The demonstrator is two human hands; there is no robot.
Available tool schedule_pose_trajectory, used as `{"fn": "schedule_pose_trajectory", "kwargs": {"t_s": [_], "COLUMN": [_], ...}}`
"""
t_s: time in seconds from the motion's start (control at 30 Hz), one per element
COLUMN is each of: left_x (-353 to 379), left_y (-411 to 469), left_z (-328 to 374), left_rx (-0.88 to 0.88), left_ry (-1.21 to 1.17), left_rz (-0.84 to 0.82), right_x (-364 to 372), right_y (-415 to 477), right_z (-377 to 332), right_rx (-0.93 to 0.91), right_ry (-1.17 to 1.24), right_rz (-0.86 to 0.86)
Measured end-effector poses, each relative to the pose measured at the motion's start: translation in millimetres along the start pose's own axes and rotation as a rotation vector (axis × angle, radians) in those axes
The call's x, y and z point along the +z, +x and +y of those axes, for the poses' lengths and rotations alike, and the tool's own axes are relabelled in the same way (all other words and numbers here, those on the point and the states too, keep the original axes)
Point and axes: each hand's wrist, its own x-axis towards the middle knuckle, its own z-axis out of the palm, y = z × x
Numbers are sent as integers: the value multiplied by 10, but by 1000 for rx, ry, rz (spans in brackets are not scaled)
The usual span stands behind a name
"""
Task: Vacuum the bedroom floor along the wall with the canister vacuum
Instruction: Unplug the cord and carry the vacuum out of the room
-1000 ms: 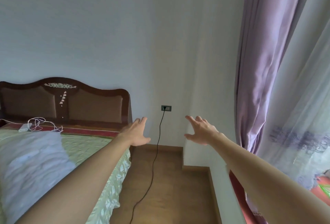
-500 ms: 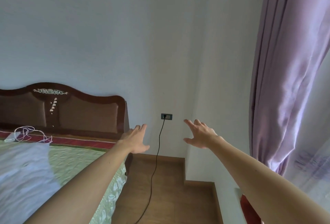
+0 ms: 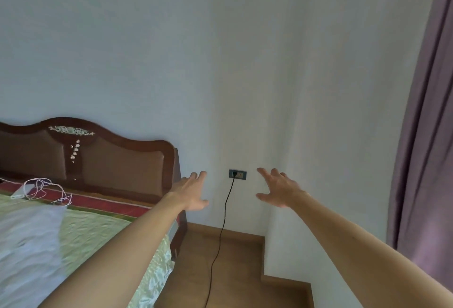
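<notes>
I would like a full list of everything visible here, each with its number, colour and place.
wall: one, whitish, behind the bed and round the corner.
socket: one, dark, low on the wall.
cord: one, black, from the socket down to the floor.
floor: one, brown wood, between bed and wall.
headboard: one, dark brown, against the wall, left.
bed cover: one, pale green, on the bed.
cloth: one, white, on the bed, lower left.
thin cable: one, white, coiled on the bed near the headboard.
curtain: one, purple, right edge.
left hand: one, open, stretched forward, holds nothing.
right hand: one, open, stretched forward, holds nothing.
</notes>
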Motion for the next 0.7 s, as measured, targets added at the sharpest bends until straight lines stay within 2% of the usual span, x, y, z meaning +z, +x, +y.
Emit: {"fn": "schedule_pose_trajectory", "kwargs": {"t_s": [0.33, 0.7], "left_x": [116, 306], "left_y": [1087, 2613], "left_z": [-151, -658], "left_rx": [9, 45], "left_ry": [-23, -91], "left_rz": [-39, -122], "right_x": [167, 432], "right_y": [929, 2398], "right_z": [262, 341], "right_rx": [9, 62], "right_ry": [28, 58], "right_rz": [-50, -99]}}
